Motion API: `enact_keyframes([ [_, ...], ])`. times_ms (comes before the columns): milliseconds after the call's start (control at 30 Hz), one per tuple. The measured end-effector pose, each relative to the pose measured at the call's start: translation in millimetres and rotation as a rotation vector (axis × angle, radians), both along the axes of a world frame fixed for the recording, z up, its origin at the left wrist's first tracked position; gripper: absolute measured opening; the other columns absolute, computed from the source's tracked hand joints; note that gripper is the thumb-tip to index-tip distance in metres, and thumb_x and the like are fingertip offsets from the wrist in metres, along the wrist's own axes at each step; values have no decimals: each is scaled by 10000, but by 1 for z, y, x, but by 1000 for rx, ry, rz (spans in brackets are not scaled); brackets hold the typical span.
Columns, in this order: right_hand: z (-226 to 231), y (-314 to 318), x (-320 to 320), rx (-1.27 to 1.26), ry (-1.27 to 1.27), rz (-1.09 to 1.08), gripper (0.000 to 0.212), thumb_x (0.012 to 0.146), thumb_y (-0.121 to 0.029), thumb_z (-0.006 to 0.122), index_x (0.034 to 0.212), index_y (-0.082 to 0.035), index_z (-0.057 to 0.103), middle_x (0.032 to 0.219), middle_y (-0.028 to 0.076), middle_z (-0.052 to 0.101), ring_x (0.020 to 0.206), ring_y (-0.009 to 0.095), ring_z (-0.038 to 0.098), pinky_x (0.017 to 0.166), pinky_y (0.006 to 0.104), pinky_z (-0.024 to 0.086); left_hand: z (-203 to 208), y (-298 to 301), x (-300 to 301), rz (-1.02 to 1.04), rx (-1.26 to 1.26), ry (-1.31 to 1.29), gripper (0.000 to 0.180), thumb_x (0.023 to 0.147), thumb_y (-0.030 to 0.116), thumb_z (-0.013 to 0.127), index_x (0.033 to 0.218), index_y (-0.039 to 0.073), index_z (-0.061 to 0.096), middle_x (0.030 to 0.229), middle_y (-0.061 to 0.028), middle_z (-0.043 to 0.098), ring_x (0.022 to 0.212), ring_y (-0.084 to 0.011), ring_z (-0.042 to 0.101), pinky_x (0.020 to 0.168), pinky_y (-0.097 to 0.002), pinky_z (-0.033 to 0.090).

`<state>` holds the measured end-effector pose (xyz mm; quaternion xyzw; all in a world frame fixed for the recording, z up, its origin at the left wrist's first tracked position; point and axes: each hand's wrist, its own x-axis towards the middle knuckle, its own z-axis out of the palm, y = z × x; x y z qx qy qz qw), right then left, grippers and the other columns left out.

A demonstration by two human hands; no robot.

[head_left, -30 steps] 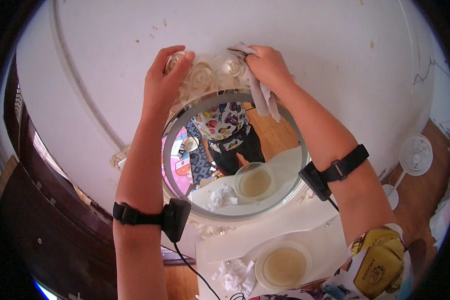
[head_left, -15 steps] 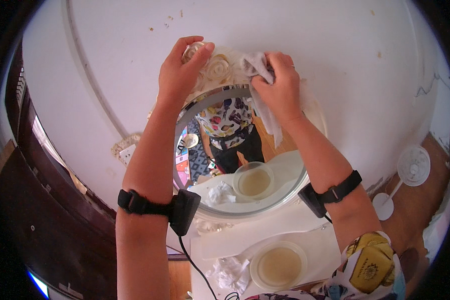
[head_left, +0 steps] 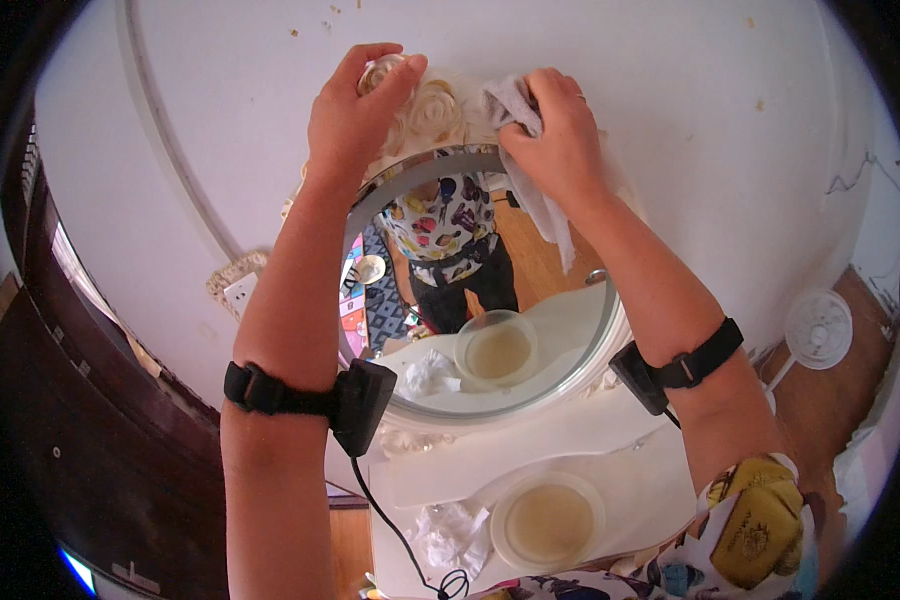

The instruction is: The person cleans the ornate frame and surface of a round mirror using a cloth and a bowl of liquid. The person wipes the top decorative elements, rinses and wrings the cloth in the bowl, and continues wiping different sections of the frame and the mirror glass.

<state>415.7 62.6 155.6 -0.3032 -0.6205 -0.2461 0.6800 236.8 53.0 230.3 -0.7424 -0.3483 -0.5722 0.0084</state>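
Observation:
An oval mirror (head_left: 560, 330) stands upright before me, its cream frame topped with carved roses (head_left: 434, 108). My left hand (head_left: 355, 115) curls round the upper left of that frame, thumb and fingers about one rose. Pinched in my right hand (head_left: 560, 135) is a grey cloth (head_left: 540, 205), bunched at the top right of the frame. The cloth's loose end hangs over the edge of the glass. My fingertips behind the frame are partly hidden.
Below the mirror, a white tabletop (head_left: 400, 480) bears a bowl of cloudy liquid (head_left: 548, 522) and crumpled white tissue (head_left: 450, 535). A wall socket (head_left: 240, 292) is at left, a white fan (head_left: 820, 330) at right. From the black armband (head_left: 360, 405) on my left arm hangs a cable.
The whole scene has shifted slightly up and left in view. Both hands keep their places on the frame, and the cloth stays in my right hand.

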Motion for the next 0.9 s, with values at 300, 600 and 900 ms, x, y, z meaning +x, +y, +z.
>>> enact_keyframes([
  [300,15,-14,4,-114,-89,-27,279,622,-102,586,835,-17,427,847,143,498,850,322,481,747,411,391,3,2,-3,-47,36,-21,463,701,465,621,1008,120,591,840,-79,623,738,-150,594,687,-273,458],
  [600,18,-19,-4,-109,-39,-54,255,616,-102,603,812,4,480,878,176,523,885,356,493,798,422,410,7,-9,-3,-76,2,-21,385,770,314,648,1050,68,554,844,-89,618,772,-126,581,663,-240,455],
  [900,-30,-22,30,-122,0,33,332,606,-107,647,906,-21,535,872,153,540,883,323,522,788,382,430,-1,-2,3,73,29,33,403,774,371,629,1051,85,558,896,-99,610,822,-134,568,714,-261,453],
])
